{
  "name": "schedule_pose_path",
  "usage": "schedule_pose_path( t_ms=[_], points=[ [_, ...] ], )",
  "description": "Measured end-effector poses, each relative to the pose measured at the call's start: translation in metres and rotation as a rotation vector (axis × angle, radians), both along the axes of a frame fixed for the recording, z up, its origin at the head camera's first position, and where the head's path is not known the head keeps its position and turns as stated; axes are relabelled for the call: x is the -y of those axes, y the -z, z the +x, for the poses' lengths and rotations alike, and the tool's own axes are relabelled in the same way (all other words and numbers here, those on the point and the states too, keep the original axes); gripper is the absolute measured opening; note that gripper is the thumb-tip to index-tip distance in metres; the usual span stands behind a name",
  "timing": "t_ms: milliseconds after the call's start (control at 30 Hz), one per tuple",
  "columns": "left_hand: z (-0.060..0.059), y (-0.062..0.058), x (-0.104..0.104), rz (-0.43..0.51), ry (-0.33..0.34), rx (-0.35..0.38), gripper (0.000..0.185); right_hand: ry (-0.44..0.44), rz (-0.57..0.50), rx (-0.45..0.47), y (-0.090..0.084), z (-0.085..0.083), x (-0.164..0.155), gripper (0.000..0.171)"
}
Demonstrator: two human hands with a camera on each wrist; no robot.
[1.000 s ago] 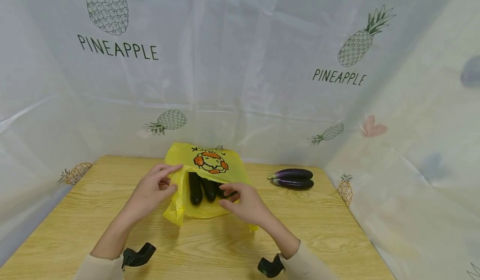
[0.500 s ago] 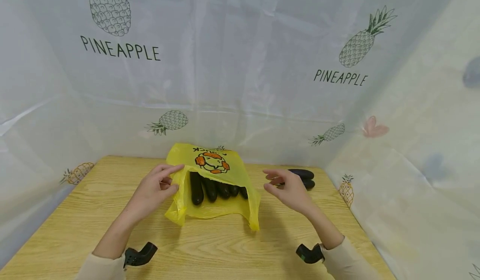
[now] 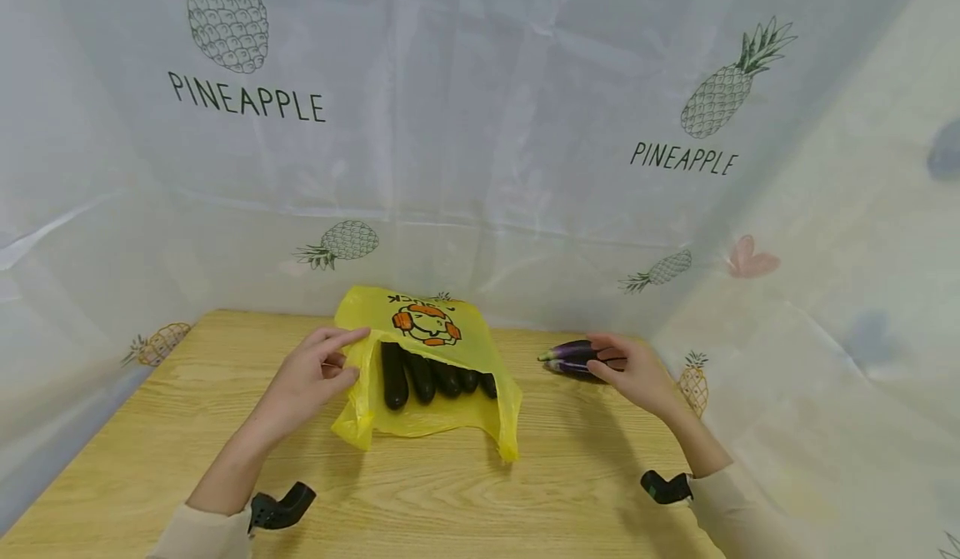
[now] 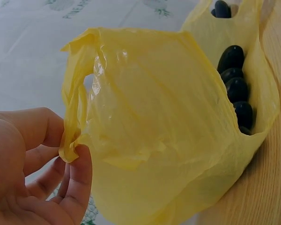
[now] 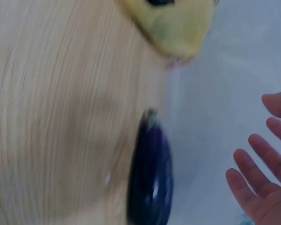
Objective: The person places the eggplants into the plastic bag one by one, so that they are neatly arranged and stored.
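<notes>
A yellow plastic bag (image 3: 474,336) with a duck print lies on the table, its mouth held up and facing me. Inside it, several dark eggplants (image 3: 395,382) rest side by side, blunt ends outward. My left hand (image 3: 302,382) pinches the bag's left handle between thumb and fingers; the left wrist view shows that handle strip (image 4: 71,124) in the grip. On the right, two purple eggplants (image 3: 567,352) lie together, stems toward the bag. My right hand (image 3: 637,376) is over their blunt ends with fingers spread, partly hiding them. The right wrist view shows one eggplant (image 5: 152,178) apart from my fingers.
The wooden table (image 3: 420,501) runs back to a pale curtain (image 3: 480,126) printed with pineapples, which also hangs along both sides. A black wrist mount (image 3: 283,506) sits on my left wrist, and another mount (image 3: 665,486) on the right.
My right hand has moved right from the bag's mouth to the two eggplants on the table. The bag's right side has come into sight. My left hand keeps its pinch on the handle.
</notes>
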State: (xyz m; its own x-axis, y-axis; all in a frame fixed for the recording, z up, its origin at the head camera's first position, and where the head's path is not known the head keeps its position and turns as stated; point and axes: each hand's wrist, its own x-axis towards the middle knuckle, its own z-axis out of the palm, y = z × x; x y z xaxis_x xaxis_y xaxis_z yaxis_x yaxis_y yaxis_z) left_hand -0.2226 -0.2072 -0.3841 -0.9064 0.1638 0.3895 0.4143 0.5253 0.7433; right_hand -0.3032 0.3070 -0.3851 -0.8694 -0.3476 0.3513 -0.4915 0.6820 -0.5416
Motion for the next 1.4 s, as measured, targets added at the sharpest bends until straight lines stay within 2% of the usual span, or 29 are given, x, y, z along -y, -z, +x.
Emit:
schedule_pose_path(
  t_ms=[200,433,567,700,867,1033,1400],
  points=[
    [-0.001,0.000,-0.001,-0.005,-0.006,-0.004,0.057,0.050,0.075,-0.026,0.014,-0.018,-0.029,0.050],
    [-0.002,0.001,-0.002,-0.006,-0.004,0.000,0.056,0.092,0.192,-0.079,0.025,-0.038,-0.045,0.050],
    [-0.002,0.001,-0.002,-0.012,-0.005,-0.003,0.056,0.100,0.236,-0.068,0.034,-0.050,-0.052,0.050],
    [-0.002,0.002,-0.002,-0.015,-0.006,-0.006,0.056,0.110,0.262,-0.010,0.044,-0.059,-0.059,0.051],
    [-0.003,0.002,-0.002,-0.020,-0.008,-0.007,0.056,0.146,0.294,0.069,0.056,-0.063,-0.068,0.053],
    [-0.003,0.003,-0.003,-0.018,-0.007,-0.007,0.056,0.154,0.282,0.100,0.065,-0.063,-0.072,0.053],
    [-0.003,0.004,-0.004,-0.010,-0.011,0.003,0.055,0.122,0.289,0.096,0.078,-0.067,-0.080,0.050]
  ],
)
